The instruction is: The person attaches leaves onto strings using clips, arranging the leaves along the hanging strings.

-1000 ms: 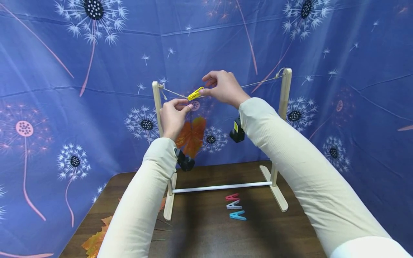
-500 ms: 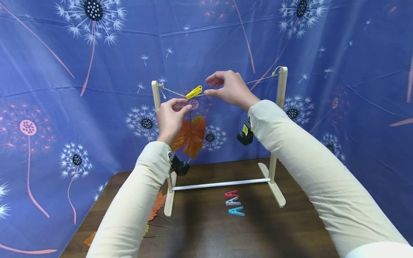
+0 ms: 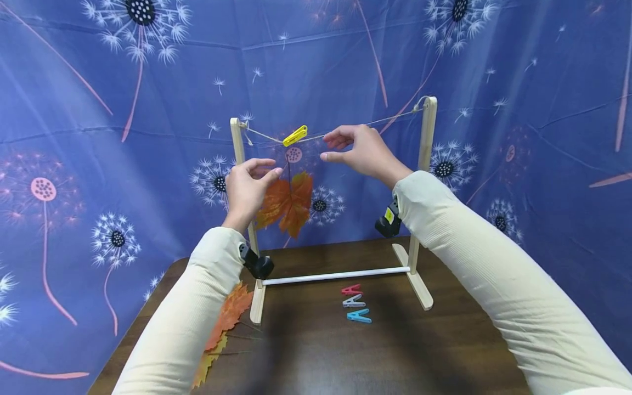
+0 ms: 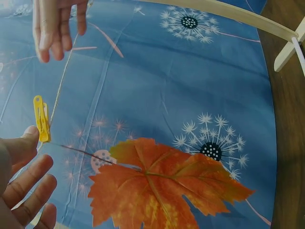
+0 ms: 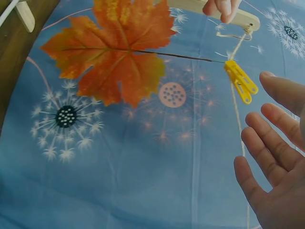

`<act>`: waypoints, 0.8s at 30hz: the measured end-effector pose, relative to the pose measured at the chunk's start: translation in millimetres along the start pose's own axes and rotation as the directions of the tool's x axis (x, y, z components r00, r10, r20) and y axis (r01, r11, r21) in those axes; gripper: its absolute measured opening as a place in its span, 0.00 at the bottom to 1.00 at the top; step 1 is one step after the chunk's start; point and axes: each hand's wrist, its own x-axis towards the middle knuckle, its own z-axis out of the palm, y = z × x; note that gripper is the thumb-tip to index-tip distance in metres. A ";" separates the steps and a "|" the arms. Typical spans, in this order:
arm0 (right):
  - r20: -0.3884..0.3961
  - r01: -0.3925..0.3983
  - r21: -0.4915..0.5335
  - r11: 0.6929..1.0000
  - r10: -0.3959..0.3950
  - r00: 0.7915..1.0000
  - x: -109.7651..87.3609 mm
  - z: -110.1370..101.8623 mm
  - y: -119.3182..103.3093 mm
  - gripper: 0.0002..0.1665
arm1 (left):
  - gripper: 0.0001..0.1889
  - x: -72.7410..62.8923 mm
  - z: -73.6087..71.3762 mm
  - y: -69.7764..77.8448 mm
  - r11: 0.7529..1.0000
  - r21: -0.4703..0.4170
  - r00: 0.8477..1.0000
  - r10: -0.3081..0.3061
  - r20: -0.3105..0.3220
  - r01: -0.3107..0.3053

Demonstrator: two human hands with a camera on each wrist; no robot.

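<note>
A yellow clothespin (image 3: 295, 136) is clipped on the string (image 3: 340, 133) between two wooden posts. From it an orange artificial maple leaf (image 3: 288, 203) hangs by its thin stem; the right wrist view shows the stem end at the tip of the clothespin (image 5: 239, 82). My left hand (image 3: 248, 186) is just left of the clothespin and leaf, fingers relaxed and holding nothing. On the other side, my right hand (image 3: 362, 148) is held near the string with its fingers apart, and nothing is in it. The palm of the right hand (image 5: 281, 152) faces the clothespin.
Red (image 3: 351, 289), white (image 3: 353, 301) and blue (image 3: 359, 315) clothespins lie in a column on the brown table (image 3: 316, 356). More maple leaves (image 3: 229, 312) lie at the left, partly under my left sleeve. A white rod (image 3: 336, 275) joins the wooden feet of the stand.
Both hands have drawn back from the yellow clothespin, the left hand down and leftward, the right hand rightward. The right hand has let go of the clothespin, which stays on the string with the leaf.
</note>
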 end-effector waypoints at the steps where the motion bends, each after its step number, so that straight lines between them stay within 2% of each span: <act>1: 0.001 -0.002 0.001 1.000 0.002 1.000 -1.8 0.6 1.7 0.25 | 0.15 -1.1 -1.9 -1.4 1.000 0.002 1.000 -0.001 0.000 0.001; 13: 0.018 -0.002 0.015 1.000 0.001 1.000 -25.4 8.4 22.9 0.25 | 0.15 -13.4 -16.2 -17.0 0.999 0.048 1.000 -0.008 0.024 0.007; 19: 0.037 -0.009 0.024 1.000 0.008 0.999 -38.6 15.0 32.6 0.25 | 0.16 -23.8 -20.9 -22.2 0.998 0.060 0.997 0.010 0.073 -0.015; 24: 0.035 -0.001 0.039 0.999 -0.001 0.999 -48.4 20.3 38.5 0.24 | 0.16 -34.7 -24.8 -26.1 0.994 0.106 0.996 0.032 0.085 -0.041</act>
